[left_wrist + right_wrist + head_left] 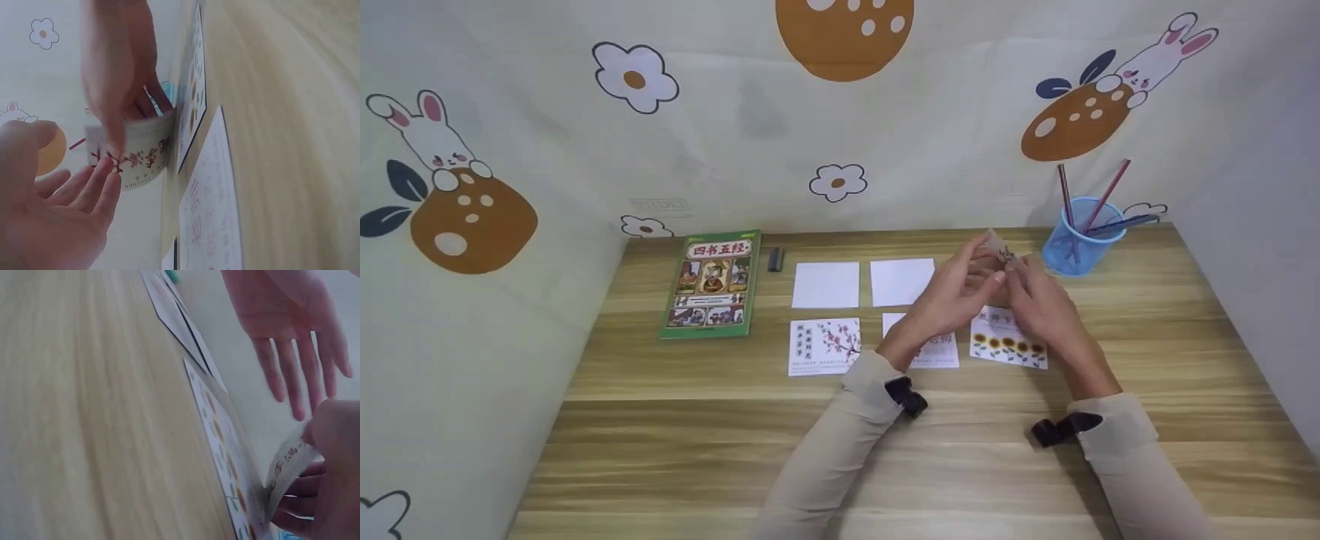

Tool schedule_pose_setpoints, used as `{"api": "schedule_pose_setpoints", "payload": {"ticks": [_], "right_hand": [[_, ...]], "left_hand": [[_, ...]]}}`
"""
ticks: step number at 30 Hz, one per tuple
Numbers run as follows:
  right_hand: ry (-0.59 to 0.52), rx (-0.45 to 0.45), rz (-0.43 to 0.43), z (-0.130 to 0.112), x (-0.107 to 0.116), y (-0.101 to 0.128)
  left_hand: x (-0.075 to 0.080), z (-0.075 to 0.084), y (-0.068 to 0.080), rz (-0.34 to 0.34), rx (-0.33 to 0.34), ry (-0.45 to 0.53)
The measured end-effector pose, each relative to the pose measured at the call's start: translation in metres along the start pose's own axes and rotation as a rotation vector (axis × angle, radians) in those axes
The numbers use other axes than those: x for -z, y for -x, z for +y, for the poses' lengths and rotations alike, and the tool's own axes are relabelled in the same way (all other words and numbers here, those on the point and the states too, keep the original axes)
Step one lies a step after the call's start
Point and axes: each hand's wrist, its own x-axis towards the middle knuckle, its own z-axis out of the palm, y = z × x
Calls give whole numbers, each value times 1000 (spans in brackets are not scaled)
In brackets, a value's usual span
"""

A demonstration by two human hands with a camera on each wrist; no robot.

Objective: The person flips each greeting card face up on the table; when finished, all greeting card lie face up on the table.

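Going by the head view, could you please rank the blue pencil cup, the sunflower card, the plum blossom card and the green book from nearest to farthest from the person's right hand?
From the right hand:
1. Sunflower card, directly beneath the hand.
2. Blue pencil cup, just beyond it, toward the back right of the table.
3. Plum blossom card, well to the left, front row.
4. Green book, farthest left.

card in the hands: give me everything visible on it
The card is small, pale and paper-like, printed with a reddish-brown blossom branch and small dark text. It is lifted off the wooden table, bowed into a curve, just above the sunflower card that lies flat. The right hand pinches it, fingers curled over its upper edge. The left hand meets it with nearly straight fingertips at its printed face. Its back is not visible.
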Motion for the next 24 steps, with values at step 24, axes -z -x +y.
{"api": "schedule_pose_setpoints", "payload": {"ticks": [24], "right_hand": [[184,-170,78,-2,-1,4]], "left_hand": [[-13,11,20,-412,212,-851]]}}
